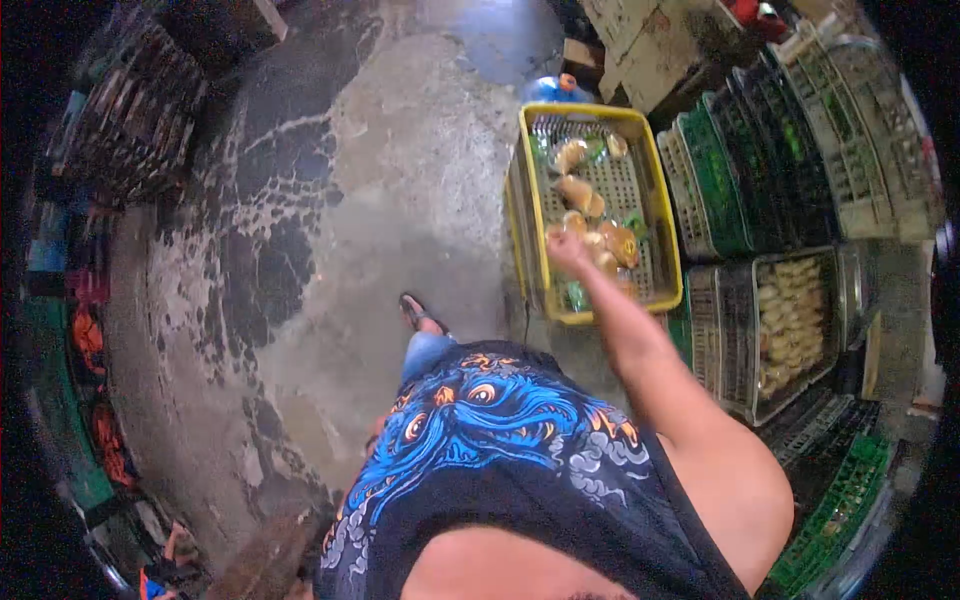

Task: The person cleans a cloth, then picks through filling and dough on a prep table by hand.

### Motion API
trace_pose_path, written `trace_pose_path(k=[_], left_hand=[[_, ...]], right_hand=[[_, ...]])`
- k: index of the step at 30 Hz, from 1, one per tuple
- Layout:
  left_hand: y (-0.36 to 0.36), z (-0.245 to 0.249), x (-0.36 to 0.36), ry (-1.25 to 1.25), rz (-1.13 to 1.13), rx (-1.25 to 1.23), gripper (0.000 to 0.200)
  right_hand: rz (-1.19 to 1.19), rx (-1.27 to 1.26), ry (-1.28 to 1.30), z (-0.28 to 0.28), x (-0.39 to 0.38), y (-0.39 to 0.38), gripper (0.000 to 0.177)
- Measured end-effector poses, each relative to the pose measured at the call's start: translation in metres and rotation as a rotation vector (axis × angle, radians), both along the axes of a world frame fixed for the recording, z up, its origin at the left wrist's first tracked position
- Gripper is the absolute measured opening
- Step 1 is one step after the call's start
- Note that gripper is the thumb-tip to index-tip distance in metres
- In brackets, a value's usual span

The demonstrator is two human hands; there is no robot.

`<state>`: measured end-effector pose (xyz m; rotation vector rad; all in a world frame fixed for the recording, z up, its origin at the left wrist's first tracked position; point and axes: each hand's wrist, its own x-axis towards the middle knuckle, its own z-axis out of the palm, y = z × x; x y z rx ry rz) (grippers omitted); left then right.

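My right hand (pixel 568 250) reaches over the yellow crate (pixel 672 240), close to its left rim. Its fingers look curled closed, though motion blurs them, and I cannot make out what is in them. Inside the crate lie several rounded brown and cream pieces (pixel 578 192) that look like bread rolls, some seemingly in clear wrapping. One browner piece (pixel 620 242) lies just right of my hand. Green bits show among them on the slotted crate bottom. My left hand is out of view.
Stacked green and black crates (pixel 725 175) stand right of the yellow crate. A crate of pale rolls (pixel 795 310) sits nearer on the right. More stacks (pixel 130 110) line the left. The concrete floor (pixel 400 170) is stained and patchy. My sandalled foot (pixel 425 317) steps forward.
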<state>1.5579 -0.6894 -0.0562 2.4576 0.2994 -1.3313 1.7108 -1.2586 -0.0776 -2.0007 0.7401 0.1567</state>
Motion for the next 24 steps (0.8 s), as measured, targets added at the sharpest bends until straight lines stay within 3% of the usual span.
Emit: trace_pose_path(k=[1,3,5,6,9,11,12,13,14,15,16,18,20,22,24], left_hand=[[0.010,-0.009,0.015,0.020,0.011,-0.014,0.042],[0.021,-0.022,0.050,0.054,0.040,-0.037,0.042],[0.030,-0.036,0.103,0.044,0.061,-0.066,0.042],[0.034,-0.041,0.136,0.026,0.074,-0.080,0.042],[0.047,-0.028,0.247,-0.079,0.073,-0.100,0.042],[0.057,-0.029,0.326,-0.156,0.033,-0.096,0.040],[0.028,0.022,0.363,-0.337,-0.113,-0.021,0.037],[0.017,0.042,0.398,-0.376,-0.065,-0.076,0.036],[0.024,0.020,0.431,-0.368,0.030,-0.066,0.035],[0.019,0.022,0.458,-0.509,-0.058,-0.080,0.033],[0.017,0.008,0.486,-0.489,-0.019,-0.009,0.033],[-0.033,0.040,0.510,-0.438,0.306,-0.249,0.035],[-0.049,0.009,0.531,-0.457,0.206,-0.233,0.038],[-0.109,0.038,0.518,-0.511,0.027,-0.175,0.039],[-0.142,0.011,0.489,-0.228,0.128,-0.284,0.041]], right_hand=[[0.176,-0.284,0.073,0.085,0.003,0.053,0.028],[0.554,-0.319,0.321,0.052,0.010,0.100,0.038],[0.652,-0.292,0.407,0.063,0.020,0.156,0.038],[0.643,-0.351,0.126,0.070,0.025,0.175,0.037],[0.650,-0.311,-0.035,0.096,0.087,0.184,0.037],[0.463,-0.124,0.018,0.127,0.132,0.175,0.035],[0.386,-0.104,0.023,0.126,0.148,0.161,0.035],[0.315,-0.078,0.029,0.121,0.161,0.148,0.035],[0.224,-0.107,-0.002,0.113,0.168,0.134,0.037],[0.138,-0.133,-0.035,0.105,0.174,0.118,0.038],[0.058,-0.097,0.011,0.096,0.179,0.099,0.038],[-0.065,-0.106,0.108,0.058,0.181,0.056,0.038],[-0.162,-0.224,0.264,0.015,0.176,0.004,0.039],[-0.273,-0.209,0.401,-0.002,0.172,-0.050,0.040],[-0.338,-0.127,0.470,-0.007,0.159,-0.078,0.041]])
